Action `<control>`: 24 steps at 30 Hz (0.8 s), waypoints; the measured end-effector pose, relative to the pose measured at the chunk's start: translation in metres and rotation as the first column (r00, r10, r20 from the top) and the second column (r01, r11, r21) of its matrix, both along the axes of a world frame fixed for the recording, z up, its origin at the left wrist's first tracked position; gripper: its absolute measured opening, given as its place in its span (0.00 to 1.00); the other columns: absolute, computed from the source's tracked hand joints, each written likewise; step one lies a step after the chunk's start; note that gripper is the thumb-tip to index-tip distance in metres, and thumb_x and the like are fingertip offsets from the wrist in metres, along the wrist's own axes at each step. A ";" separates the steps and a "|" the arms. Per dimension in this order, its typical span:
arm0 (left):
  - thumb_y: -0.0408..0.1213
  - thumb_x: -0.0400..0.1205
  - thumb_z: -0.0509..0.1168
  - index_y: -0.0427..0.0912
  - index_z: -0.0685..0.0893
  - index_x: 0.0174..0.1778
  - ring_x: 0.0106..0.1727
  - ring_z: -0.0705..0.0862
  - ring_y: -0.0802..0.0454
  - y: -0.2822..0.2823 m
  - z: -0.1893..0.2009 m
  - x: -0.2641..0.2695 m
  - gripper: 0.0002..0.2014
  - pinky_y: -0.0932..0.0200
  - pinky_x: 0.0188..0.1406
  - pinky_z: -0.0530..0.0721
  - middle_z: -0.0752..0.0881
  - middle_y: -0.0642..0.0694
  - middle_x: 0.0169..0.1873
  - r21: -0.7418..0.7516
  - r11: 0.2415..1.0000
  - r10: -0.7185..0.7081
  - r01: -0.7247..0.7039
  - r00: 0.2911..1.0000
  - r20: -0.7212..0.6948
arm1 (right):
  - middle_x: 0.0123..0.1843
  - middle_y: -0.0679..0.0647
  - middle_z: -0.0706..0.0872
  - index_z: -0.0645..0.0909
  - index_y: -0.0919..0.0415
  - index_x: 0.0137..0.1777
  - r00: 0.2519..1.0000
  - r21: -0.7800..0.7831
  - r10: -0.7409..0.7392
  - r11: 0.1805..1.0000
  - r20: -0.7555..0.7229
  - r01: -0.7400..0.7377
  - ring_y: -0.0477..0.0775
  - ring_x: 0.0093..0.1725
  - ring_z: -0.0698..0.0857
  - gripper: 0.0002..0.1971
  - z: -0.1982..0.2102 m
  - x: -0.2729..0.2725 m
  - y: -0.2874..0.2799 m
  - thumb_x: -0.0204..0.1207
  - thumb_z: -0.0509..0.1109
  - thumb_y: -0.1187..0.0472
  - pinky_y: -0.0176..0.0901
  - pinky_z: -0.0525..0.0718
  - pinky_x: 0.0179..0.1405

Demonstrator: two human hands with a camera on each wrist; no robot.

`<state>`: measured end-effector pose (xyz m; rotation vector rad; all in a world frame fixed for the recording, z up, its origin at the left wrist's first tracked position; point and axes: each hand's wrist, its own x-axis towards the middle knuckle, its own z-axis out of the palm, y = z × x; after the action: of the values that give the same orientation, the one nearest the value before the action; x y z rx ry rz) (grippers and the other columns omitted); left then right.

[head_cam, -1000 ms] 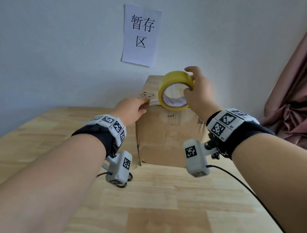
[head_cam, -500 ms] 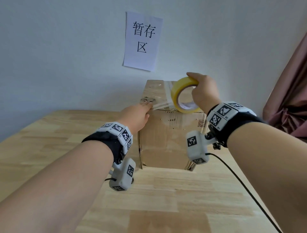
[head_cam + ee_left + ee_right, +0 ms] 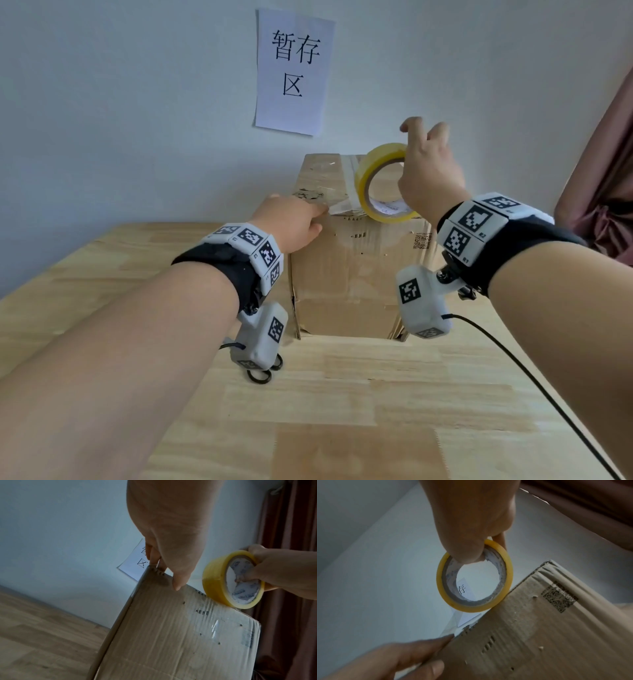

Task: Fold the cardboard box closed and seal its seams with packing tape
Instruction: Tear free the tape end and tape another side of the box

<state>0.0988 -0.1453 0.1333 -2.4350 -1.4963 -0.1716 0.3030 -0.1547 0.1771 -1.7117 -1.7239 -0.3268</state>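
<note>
A brown cardboard box (image 3: 349, 274) stands closed on the wooden table (image 3: 308, 411), its back at the wall. My left hand (image 3: 291, 222) lies over the box's near top-left edge, with straight fingers pressing the end of a clear tape strip (image 3: 342, 205) onto the top and the thumb on the front face. My right hand (image 3: 428, 171) holds the yellow tape roll (image 3: 364, 174) upright on the box top, thumb inside the core. The left wrist view shows the tape roll (image 3: 214, 577) at the box (image 3: 180, 635) edge. In the right wrist view the strip (image 3: 453, 622) runs from the tape roll (image 3: 439, 577) to my left hand (image 3: 393, 655).
A white paper sign (image 3: 294, 68) with black characters hangs on the wall behind the box. A dull pink curtain (image 3: 603, 192) hangs at the right. A black cable (image 3: 534, 383) trails from my right wrist across the table.
My right hand has drawn the roll away from my left hand, farther back over the box top, pulling out more tape. The left hand has stayed at the near edge.
</note>
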 end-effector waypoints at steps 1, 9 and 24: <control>0.45 0.87 0.49 0.52 0.67 0.78 0.57 0.82 0.43 -0.001 0.003 0.004 0.21 0.51 0.57 0.73 0.85 0.43 0.56 0.006 1.000 0.004 -0.004 0.999 -0.041 | 0.62 0.65 0.68 0.64 0.61 0.71 1.000 0.015 -0.003 1.000 0.025 0.002 0.63 0.42 0.75 0.29 -0.001 0.000 -0.003 0.72 0.52 0.81 0.51 0.74 0.34; 0.59 0.83 0.50 0.59 0.50 0.82 0.69 0.74 0.37 -0.007 -0.016 0.019 0.31 0.43 0.65 0.71 0.77 0.34 0.67 -0.002 0.995 0.102 -0.102 0.993 -0.057 | 0.69 0.55 0.69 0.62 0.54 0.74 0.998 -0.043 0.049 0.998 0.032 -0.047 0.62 0.60 0.73 0.28 -0.022 -0.010 -0.024 0.74 0.63 0.58 0.48 0.73 0.39; 0.57 0.83 0.55 0.52 0.66 0.79 0.81 0.61 0.45 0.001 -0.022 -0.039 0.28 0.41 0.80 0.53 0.66 0.47 0.80 0.020 0.989 0.142 -0.149 0.971 0.192 | 0.65 0.57 0.67 0.62 0.58 0.69 0.982 -0.024 -0.010 1.000 -0.187 0.006 0.62 0.62 0.71 0.40 -0.021 -0.024 -0.005 0.66 0.71 0.35 0.47 0.72 0.50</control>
<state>0.0597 -0.1441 0.1114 -2.3262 -1.7301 -0.4068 0.2786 -0.1602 0.1562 -1.7088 -1.5902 -0.1439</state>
